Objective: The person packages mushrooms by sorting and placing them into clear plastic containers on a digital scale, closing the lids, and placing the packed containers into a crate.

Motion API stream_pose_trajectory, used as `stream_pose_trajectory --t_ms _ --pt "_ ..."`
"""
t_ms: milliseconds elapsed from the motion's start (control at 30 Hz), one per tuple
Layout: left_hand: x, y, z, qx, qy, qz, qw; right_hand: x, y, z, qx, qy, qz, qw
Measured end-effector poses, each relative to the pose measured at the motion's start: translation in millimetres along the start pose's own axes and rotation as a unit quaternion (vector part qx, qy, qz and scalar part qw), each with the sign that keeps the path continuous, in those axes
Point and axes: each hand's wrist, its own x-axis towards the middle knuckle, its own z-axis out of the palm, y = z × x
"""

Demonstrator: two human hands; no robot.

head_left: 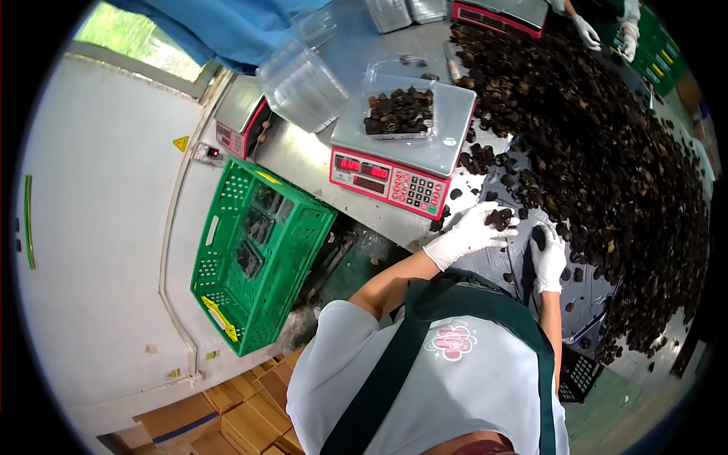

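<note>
My left hand (476, 232), in a white glove, holds several dark brown pieces (499, 219) in its curled fingers, just right of the red scale (390, 182). My right hand (548, 260), also gloved, is at the near edge of the large heap of dark pieces (599, 144), its fingers bent around a dark piece (538, 236). On the scale's metal plate (455, 114) stands an open clear plastic box filled with dark pieces (400, 112). Loose pieces lie on the table between the scale and the heap.
Stacked clear boxes (302, 87) stand left of the scale, near a second scale (241, 114). A green crate (262, 258) with packed boxes is at the left. Across the heap, a co-worker's gloved hands (586, 33) show near a third scale (497, 18). Cardboard boxes (254, 421) lie below.
</note>
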Motion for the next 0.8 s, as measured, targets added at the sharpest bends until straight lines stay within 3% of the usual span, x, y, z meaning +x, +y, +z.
stream_pose_trajectory --t_ms 67,133,267,367,400,433,567,600,633,667,700,800 --pt "-4.9 -1.9 -1.0 0.063 0.079 0.02 0.995 3.4 -0.4 9.9 -0.023 -0.002 -0.002 1.0" --pt "-9.7 -2.7 -3.9 0.072 0.085 0.024 0.993 10.4 19.8 32.1 0.029 0.039 -0.041 0.998" --pt "-15.5 -1.7 -10.1 0.099 0.118 0.019 0.988 15.1 22.4 36.5 0.064 0.057 -0.013 0.996" --pt "-26.0 4.3 -2.1 0.084 0.111 -0.005 0.99 14.4 -20.3 6.3 0.155 0.056 0.042 0.985" --pt "-30.4 7.3 1.0 0.072 0.099 -0.016 0.992 13.0 -46.8 -10.1 0.218 0.067 0.037 0.973" --pt "-32.7 9.6 0.9 0.074 0.095 -0.021 0.992 13.5 -68.1 -20.2 0.246 0.111 -0.028 0.963" --pt "-28.7 16.5 -18.5 -0.096 -0.015 -0.024 0.995 4.7 -144.4 -49.3 0.236 -0.019 -0.081 0.968" --pt "-32.0 21.3 -11.8 -0.105 0.011 -0.009 0.994 5.7 -157.5 -50.6 0.183 -0.002 -0.147 0.972" --pt "-34.9 25.8 -4.6 -0.113 0.036 0.007 0.993 4.8 -169.3 -52.5 0.177 -0.017 -0.137 0.974" --pt "-40.5 29.8 1.7 -0.112 0.14 0.017 0.984 6.3 -174.8 -57.0 0.198 -0.01 -0.126 0.972" --pt "-46.7 37.0 0.9 -0.054 0.162 0.031 0.985 7.9 -180.0 -60.3 0.219 -0.004 -0.115 0.969" --pt "-68.7 66.5 -6.6 0.003 0.098 -0.015 0.995 20.2 -176.2 -59.1 0.211 0.068 -0.106 0.969"
